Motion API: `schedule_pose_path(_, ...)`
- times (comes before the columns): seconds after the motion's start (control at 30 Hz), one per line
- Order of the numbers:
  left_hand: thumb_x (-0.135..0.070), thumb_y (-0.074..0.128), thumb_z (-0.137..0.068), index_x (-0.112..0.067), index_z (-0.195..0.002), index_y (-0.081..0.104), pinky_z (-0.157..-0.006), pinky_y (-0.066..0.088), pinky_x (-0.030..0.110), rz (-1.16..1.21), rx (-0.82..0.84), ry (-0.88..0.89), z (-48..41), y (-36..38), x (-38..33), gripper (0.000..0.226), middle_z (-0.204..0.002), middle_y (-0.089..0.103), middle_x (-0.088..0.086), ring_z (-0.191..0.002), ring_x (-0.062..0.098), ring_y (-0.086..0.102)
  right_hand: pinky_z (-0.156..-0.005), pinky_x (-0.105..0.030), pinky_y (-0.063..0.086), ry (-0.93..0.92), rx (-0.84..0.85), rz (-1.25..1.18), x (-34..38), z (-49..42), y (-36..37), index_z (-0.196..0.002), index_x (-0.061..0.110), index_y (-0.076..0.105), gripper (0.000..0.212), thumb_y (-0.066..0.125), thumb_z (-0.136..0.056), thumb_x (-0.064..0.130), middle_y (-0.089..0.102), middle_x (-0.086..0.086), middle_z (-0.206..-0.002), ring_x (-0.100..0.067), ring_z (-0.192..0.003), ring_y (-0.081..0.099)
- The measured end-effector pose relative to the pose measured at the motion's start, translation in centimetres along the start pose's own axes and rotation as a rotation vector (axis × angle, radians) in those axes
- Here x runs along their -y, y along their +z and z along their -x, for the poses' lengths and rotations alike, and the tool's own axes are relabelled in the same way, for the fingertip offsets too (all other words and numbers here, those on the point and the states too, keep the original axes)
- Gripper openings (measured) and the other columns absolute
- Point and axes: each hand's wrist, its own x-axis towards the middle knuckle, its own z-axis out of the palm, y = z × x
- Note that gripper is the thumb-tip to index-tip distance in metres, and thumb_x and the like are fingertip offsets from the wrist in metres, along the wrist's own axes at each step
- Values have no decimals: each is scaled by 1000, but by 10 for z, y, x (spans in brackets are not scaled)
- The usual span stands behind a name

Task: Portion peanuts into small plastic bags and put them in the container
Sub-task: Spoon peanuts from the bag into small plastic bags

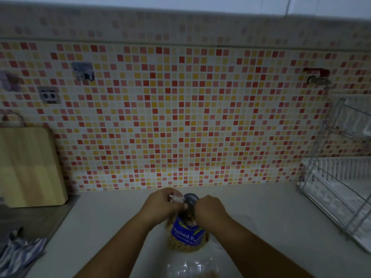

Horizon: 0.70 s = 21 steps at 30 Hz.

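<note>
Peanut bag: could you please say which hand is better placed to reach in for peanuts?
Likely the right hand: it only pinches the peanut bag's rim, while the left hand also holds something clear.

The 2 bare forearms come in from the bottom edge and converge toward the middle. The left hand (pixel 163 203) and right hand (pixel 210 207) sit close together, backs up, fingers curled, each pinching the top of the peanut bag (pixel 187 233).
</note>
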Motion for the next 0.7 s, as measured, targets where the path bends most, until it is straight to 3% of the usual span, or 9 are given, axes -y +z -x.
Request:
schedule_pose_path(0.13, -18, 76, -73, -22, -94, 65, -78, 55, 26, 73, 2, 1, 0, -1, 3, 24, -95, 69, -1, -90, 13, 65, -102, -37, 30, 72, 5, -59, 4, -9, 3, -119, 14, 57, 36, 59, -88, 32, 60, -6, -118, -24, -113, 50)
schedule_pose_path(0.23, -19, 76, -73, -23, -94, 65, -74, 55, 23, 84, 5, 2, -2, -2, 5, 23, -95, 70, -1, -89, 13, 66, -104, -38, 29, 198, 146, -198, -1, -18, 1, -126, 13, 52, 59, 65, -81, 49, 58, -3, -123, -24, -118, 51)
schedule_pose_path(0.37, -20, 75, -74, -23, -95, 64, -76, 54, 24, 102, 24, -9, -2, -2, 5, 24, -97, 69, -2, -92, 14, 65, -103, -37, 29, 326, 249, -373, -10, -25, 4, -125, 15, 51, 64, 66, -77, 54, 56, 0, -124, -23, -121, 49)
schedule_pose_path(0.43, -20, 75, -75, -23, -96, 64, -76, 54, 24, 118, 32, -19, -2, -3, 5, 25, -97, 69, -1, -93, 14, 65, -97, -34, 32, 392, 239, -439, -14, -27, 7, -114, 16, 57, 45, 64, -81, 46, 58, 0, -107, -22, -114, 51)
schedule_pose_path(0.5, -19, 75, -76, -23, -96, 64, -74, 53, 23, 149, 45, -21, 0, -4, 3, 23, -98, 69, -1, -92, 14, 65, -91, -32, 36, 412, 217, -505, -22, -28, 12, -91, 16, 63, 18, 59, -84, 32, 54, 0, -83, -21, -103, 55)
schedule_pose_path(0.53, -19, 74, -76, -23, -96, 64, -71, 52, 21, 169, 51, -20, 0, -5, 2, 22, -97, 69, -1, -91, 14, 65, -92, -32, 41, 365, 209, -528, -26, -28, 12, -86, 14, 65, 16, 59, -82, 28, 55, 0, -80, -21, -99, 58)
schedule_pose_path(0.6, -21, 73, -78, -22, -100, 65, -66, 49, 17, 205, 51, -27, 1, -7, 0, 23, -98, 69, -2, -89, 11, 64, -95, -35, 47, 254, 269, -538, -32, -29, 8, -104, 12, 68, 27, 58, -82, 24, 58, -2, -91, -21, -97, 59)
schedule_pose_path(0.7, -23, 72, -79, -22, -103, 66, -69, 49, 22, 260, 23, -45, 0, -10, -2, 25, -101, 69, -1, -92, 15, 64, -102, -34, 38, 178, 460, -302, -35, -24, -15, -133, 12, 47, 39, 47, -95, 18, 50, -12, -115, -24, -113, 51)
